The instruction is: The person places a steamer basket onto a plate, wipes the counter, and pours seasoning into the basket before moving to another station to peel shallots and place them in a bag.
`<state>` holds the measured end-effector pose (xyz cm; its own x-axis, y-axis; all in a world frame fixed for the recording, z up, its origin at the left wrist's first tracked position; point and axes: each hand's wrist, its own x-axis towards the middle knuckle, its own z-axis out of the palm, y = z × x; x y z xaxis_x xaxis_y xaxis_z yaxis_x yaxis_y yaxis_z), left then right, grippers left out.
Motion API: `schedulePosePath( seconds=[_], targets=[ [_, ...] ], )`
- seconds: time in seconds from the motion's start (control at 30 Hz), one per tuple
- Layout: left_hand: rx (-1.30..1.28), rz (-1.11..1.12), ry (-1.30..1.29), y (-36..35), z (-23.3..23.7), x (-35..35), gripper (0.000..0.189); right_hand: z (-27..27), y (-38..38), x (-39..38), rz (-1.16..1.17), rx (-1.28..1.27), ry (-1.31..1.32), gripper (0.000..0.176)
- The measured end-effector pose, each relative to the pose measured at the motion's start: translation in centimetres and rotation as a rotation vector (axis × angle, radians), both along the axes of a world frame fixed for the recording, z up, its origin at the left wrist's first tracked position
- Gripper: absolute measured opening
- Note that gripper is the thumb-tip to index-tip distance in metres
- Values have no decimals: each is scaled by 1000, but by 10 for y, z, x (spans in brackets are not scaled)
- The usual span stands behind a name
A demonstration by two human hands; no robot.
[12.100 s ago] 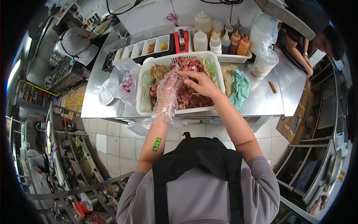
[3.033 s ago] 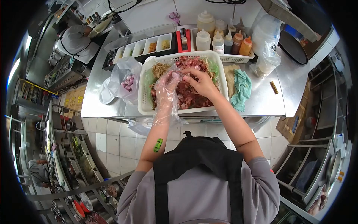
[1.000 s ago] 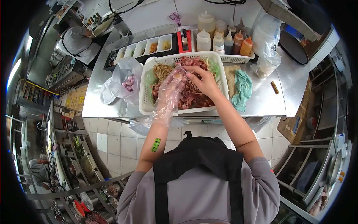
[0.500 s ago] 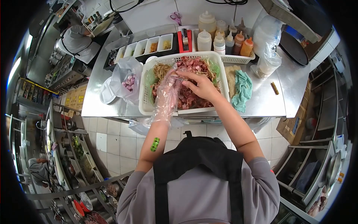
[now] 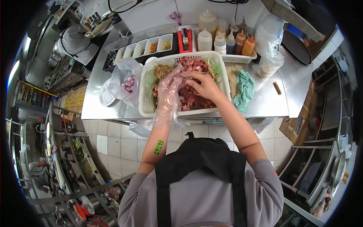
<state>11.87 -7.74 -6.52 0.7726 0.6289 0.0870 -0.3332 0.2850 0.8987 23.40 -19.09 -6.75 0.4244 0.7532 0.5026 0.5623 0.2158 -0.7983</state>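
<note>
My left hand (image 5: 169, 84) wears a clear plastic glove (image 5: 166, 108) that reaches over the wrist and hangs loose along the forearm. Its fingers look stretched out, pointing away over the meat. From the right, my bare right hand (image 5: 206, 86) pinches the plastic near the left fingers. Both are above a white perforated basket (image 5: 145, 102) lined with green plastic. Chunks of raw red meat (image 5: 194, 100) fill much of it, and a bundle of thin brown strands (image 5: 162, 71) lies at the back left.
Left of the basket are a bag of shallots (image 5: 128, 84) and a white lid (image 5: 107, 97). Condiment trays (image 5: 152, 47), a red holder (image 5: 185, 41) and squeeze bottles (image 5: 204, 41) stand behind. A teal cloth (image 5: 245, 90) lies right. Another person (image 5: 77, 44) stands far left.
My left hand has turned a little and its glove sits closer around the fingers. My right hand stays beside it, fingers still on the plastic. The view has shifted slightly.
</note>
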Motion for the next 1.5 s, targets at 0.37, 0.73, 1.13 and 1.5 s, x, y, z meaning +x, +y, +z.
schedulePosePath(
  seconds=[0.37, 0.73, 1.13, 1.5],
  targets=[
    [-14, -2, 179, 2, -2, -4, 41, -1, -5, 10, 10, -64, 305, 29],
    [-18, 49, 12, -2, -3, -2, 34, 4, -8, 4, 214, -57, 125, 37],
    [166, -5, 134, 15, -1, -11, 39, -2, -3, -2, 99, -75, -2, 30],
    [251, 4, 123, 12, -2, -9, 38, -1, -2, -4, 41, -59, 27, 28]
  ],
)
